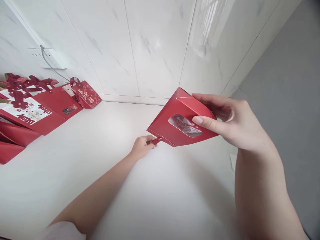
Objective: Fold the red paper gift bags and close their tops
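Note:
A red gift box (162,128) with a clear oval window hangs tilted above the white tabletop (130,200); patterned contents show through the window. My right hand (225,116) grips one end of it, thumb on the windowed face near the window and fingers around the far edge. At the opposite, lower-left end, my left hand (142,146) pinches a short red ribbon handle (157,140) attached to the box. The far side of the box is hidden from me.
Several red gift boxes and bags (52,121) with dark red ribbons crowd the left side. A smaller patterned red box (86,94) stands beside them against the tiled wall (150,43). A grey cable (50,65) runs down from a wall socket.

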The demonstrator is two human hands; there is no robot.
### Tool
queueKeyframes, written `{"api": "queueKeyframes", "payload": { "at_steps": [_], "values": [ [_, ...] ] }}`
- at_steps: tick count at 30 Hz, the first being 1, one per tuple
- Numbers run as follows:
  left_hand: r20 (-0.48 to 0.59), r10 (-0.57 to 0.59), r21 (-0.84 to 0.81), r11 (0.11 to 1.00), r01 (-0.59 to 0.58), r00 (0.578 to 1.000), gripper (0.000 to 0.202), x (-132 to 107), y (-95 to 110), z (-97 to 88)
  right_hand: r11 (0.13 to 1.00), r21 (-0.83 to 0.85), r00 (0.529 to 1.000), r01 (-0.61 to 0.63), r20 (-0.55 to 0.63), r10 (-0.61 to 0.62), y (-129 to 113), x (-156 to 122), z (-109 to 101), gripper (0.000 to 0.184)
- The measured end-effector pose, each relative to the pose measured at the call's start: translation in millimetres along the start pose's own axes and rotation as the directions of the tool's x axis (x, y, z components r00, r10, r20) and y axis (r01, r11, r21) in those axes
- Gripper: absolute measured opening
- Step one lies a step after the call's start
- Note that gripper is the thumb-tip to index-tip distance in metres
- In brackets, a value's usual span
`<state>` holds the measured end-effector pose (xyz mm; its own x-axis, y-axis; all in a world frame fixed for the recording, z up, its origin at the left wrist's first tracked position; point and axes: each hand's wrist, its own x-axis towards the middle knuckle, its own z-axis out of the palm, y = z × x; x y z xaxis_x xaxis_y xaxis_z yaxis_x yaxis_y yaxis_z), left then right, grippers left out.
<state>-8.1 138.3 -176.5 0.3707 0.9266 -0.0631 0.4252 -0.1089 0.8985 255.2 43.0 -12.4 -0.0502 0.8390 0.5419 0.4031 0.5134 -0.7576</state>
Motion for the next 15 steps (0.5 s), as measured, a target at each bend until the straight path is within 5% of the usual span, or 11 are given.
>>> {"api": "queueKeyframes", "payload": {
  "at_steps": [4, 8, 11, 15],
  "values": [
    [0.043, 0.056, 0.054, 0.997, -0.058, 0.998, 0.033, -4.7, 6.0, -2.1, 0.979, 0.206, 0.994, 0.002, -0.110, 0.022, 7.3, 8.9, 5.6, 0.044],
    [0.177, 0.285, -0.155, 0.953, -0.260, 0.942, 0.057, -10.2, 8.2, 0.7, 0.911, 0.389, 0.947, -0.134, -0.220, 0.233, 34.1, 17.1, 52.1, 0.059],
    [0.058, 0.335, -0.412, 0.866, -0.283, 0.940, 0.073, -7.1, 4.5, 5.7, 0.867, 0.463, 0.936, -0.186, -0.186, 0.300, 63.7, 10.0, 109.1, 0.077],
    [-0.119, 0.133, -0.577, 0.797, -0.177, 0.984, 0.074, 1.2, 6.0, 3.4, 0.762, 0.604, 0.966, -0.234, 0.053, 0.254, 93.6, -12.7, 164.8, 0.090]
  ]
}}
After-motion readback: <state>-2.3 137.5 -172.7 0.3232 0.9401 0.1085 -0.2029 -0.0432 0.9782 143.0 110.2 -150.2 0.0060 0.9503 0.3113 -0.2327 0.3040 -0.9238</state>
